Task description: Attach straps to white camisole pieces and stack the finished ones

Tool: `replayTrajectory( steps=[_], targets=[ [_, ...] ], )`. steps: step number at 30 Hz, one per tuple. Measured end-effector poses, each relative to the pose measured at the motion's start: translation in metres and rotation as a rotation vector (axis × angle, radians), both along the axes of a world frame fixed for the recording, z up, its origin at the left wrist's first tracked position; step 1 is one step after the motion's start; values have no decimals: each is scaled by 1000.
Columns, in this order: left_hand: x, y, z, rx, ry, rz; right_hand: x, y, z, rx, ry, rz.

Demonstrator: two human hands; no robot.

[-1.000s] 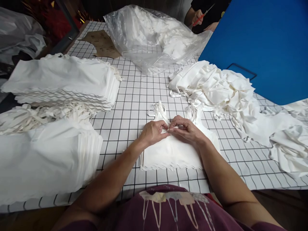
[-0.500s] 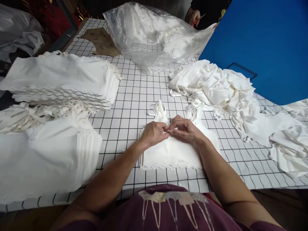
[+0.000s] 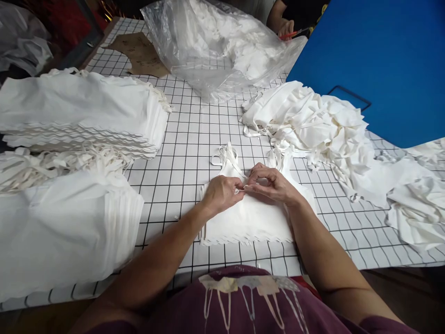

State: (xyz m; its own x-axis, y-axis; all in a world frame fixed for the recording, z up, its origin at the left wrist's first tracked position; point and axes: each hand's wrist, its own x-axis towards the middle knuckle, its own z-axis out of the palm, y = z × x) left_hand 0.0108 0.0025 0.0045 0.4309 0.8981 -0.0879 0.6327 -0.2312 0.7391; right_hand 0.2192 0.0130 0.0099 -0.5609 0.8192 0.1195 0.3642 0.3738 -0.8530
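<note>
A small stack of white strappy tops (image 3: pixel 250 222) lies flat in front of me, wavy hems toward my body and thin straps (image 3: pixel 225 155) looped at the far side. My left hand (image 3: pixel 224 194) pinches the neckline edge of the uppermost top between thumb and fingers. Close against it, my right hand (image 3: pixel 271 185) pinches the same edge, fingertips almost meeting those of the left. A thin bit of white fabric shows between the two pinches; its detail is too small to make out.
Tall piles of folded white tops (image 3: pixel 83 109) stand at the left. A crumpled heap of white garments (image 3: pixel 313 120) lies right. Behind are a clear plastic bag (image 3: pixel 208 69), brown paper (image 3: pixel 139 53) and a blue panel (image 3: pixel 375 60). Another person's hand (image 3: pixel 285 28) holds red-handled scissors.
My hands keep their pinch at the neckline, the right fingers shifting only slightly. The view has tilted a little. Across the table, the other person's hand with the scissors has moved.
</note>
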Motion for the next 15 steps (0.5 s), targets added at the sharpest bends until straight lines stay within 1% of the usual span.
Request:
replayTrajectory(
  steps=[10, 15],
  targets=[
    [3, 0, -2, -22, -8, 34, 0, 2, -2, 31, -48, 67],
    [3, 0, -3, -6, 25, 36, 0, 1, -3, 56, -25, 56]
  ],
)
